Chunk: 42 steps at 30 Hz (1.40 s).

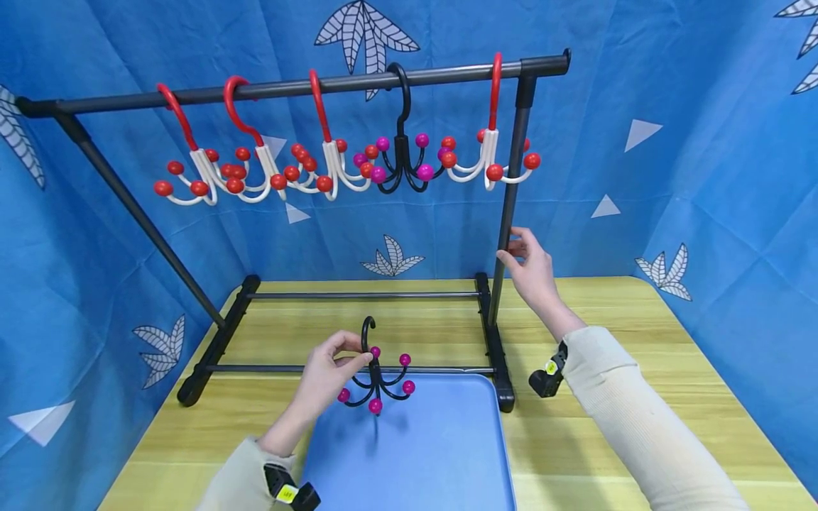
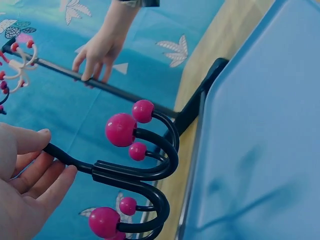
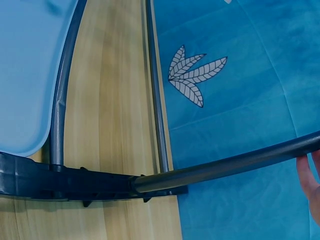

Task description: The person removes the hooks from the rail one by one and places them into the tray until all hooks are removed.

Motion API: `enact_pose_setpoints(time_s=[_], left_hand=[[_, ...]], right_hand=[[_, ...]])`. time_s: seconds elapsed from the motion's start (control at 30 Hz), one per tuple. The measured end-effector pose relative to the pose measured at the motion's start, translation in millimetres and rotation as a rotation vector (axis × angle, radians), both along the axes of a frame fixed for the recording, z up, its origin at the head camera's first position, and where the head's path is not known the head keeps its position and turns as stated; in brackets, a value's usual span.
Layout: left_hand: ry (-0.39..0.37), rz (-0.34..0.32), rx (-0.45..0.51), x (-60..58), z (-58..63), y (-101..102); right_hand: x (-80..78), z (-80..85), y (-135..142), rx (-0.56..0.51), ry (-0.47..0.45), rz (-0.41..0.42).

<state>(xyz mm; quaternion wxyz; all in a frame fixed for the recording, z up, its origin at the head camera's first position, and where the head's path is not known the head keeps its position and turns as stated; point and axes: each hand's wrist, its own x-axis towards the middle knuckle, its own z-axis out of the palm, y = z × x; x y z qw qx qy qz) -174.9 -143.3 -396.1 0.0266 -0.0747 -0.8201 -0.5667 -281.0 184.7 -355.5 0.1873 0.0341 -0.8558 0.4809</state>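
My left hand (image 1: 327, 370) pinches the stem of a black multi-arm hook hanger (image 1: 375, 376) with magenta ball tips. In the head view it hangs upright over the blue tray (image 1: 441, 440). The left wrist view shows thumb and fingers on the hook part of this hanger (image 2: 125, 171), above its curved arms. On the right, my right hand (image 1: 535, 273) grips the right post (image 1: 506, 234) of a dark metal rack, with thumb and fingertips at the post. Only fingertips (image 3: 306, 175) of that hand enter the right wrist view.
On the rack's top bar (image 1: 287, 89) hang several red-and-white hangers (image 1: 335, 160) and a black one (image 1: 401, 152) with magenta balls. The rack's black foot (image 1: 495, 355) stands on the wooden table (image 1: 594, 341) beside the tray. A patterned blue cloth (image 1: 594, 92) surrounds the table.
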Motion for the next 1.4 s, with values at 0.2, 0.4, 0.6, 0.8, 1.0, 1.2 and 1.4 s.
enact_pose_setpoints(time_s=[0.2,0.4,0.6,0.8,1.0,1.2,1.4], left_hand=[[-0.018,-0.081,0.017,3.0,-8.2,16],[-0.022,-0.124,0.009,6.5,-16.5,31],[-0.029,-0.177,0.025,16.9,-3.9,51],[-0.051,-0.259,0.023,22.7,0.9,72],[-0.070,-0.283,0.018,28.0,-1.4,87],[-0.086,-0.289,0.025,27.6,-7.2,97],[-0.095,-0.306,0.042,25.0,-17.6,103]], right_hand=[[0.6,0.4,0,-0.002,-0.004,0.002],[0.3,0.2,1,-0.004,-0.006,0.008],[-0.1,-1.2,2,-0.014,-0.003,0.015],[-0.6,-1.3,1,-0.011,-0.011,0.014],[-0.8,-0.7,0,-0.009,-0.014,0.020],[-0.7,-1.2,1,-0.012,0.007,0.021],[-1.0,-1.3,2,-0.011,-0.003,0.019]])
